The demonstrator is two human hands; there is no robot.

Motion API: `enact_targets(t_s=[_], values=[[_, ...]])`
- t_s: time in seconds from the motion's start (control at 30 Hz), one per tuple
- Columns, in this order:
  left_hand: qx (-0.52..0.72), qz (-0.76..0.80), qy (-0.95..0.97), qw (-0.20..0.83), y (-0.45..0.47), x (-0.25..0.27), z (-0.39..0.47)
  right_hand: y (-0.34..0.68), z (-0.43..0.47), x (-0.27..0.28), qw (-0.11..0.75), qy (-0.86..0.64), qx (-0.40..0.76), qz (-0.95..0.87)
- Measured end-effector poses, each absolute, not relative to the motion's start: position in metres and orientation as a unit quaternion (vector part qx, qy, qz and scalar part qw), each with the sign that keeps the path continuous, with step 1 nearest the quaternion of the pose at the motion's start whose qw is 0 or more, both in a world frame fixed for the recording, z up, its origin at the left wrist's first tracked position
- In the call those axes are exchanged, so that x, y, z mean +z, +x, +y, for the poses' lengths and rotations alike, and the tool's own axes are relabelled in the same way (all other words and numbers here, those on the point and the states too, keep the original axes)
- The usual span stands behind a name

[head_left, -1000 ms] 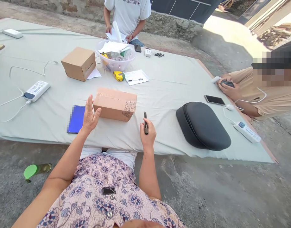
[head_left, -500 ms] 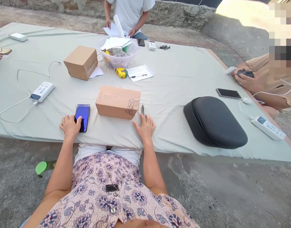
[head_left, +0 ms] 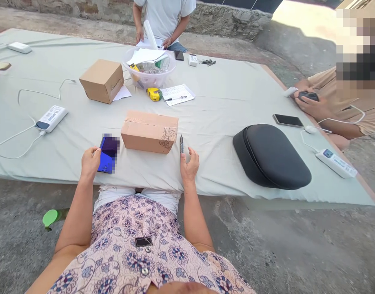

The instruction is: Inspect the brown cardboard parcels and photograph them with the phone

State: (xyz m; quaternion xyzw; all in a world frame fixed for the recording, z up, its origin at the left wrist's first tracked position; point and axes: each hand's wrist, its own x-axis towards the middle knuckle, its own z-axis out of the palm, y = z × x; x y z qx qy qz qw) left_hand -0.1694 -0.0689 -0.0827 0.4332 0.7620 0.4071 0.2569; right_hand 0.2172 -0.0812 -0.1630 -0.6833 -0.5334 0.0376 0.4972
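My left hand (head_left: 89, 164) is closed on the near left edge of a smartphone (head_left: 107, 157) with a blue screen, tilted on the cloth. Its thumb lies along the edge, and part of the screen is blurred out. On the other side my right hand (head_left: 190, 165) rests on its side with the fingers apart and loosely bent. Its thumb meets the lower end of a dark marker pen (head_left: 181, 143), which lies on the cloth. Between and beyond my hands sits a closed brown cardboard box (head_left: 147, 132) with a black scribble on its right end.
Right of me lies a black padded case (head_left: 273, 157). Further back are another cardboard box (head_left: 101, 81), a yellow tape measure (head_left: 154, 94), a notepad (head_left: 178, 97) and a filled plastic basin (head_left: 149, 79). A white power strip (head_left: 52, 118) trails a cable at left. Two people sit around the table.
My left hand has turned and gripped the phone by its edge, tilting it. My right hand has rolled onto its side, baring more of the pen. The view has shifted slightly.
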Motion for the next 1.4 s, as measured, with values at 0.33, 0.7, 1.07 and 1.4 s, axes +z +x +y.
enact_targets(t_s=[0.33,0.7,1.07,1.4], values=[[0.502,0.719,0.289,0.385,-0.161,-0.079,-0.074,0.216,-0.085,-0.159,0.595,-0.662,0.046,-0.454],[0.666,0.604,0.287,0.331,-0.151,-0.041,-0.098,0.200,-0.108,-0.132,0.619,-0.636,0.088,-0.452],[0.585,0.409,0.403,0.574,-0.032,-0.049,-0.098,0.163,-0.163,-0.100,0.458,-0.431,0.598,-0.497],[0.565,0.381,0.378,0.626,0.002,-0.050,-0.104,0.163,-0.169,-0.092,0.458,-0.512,0.530,-0.497]])
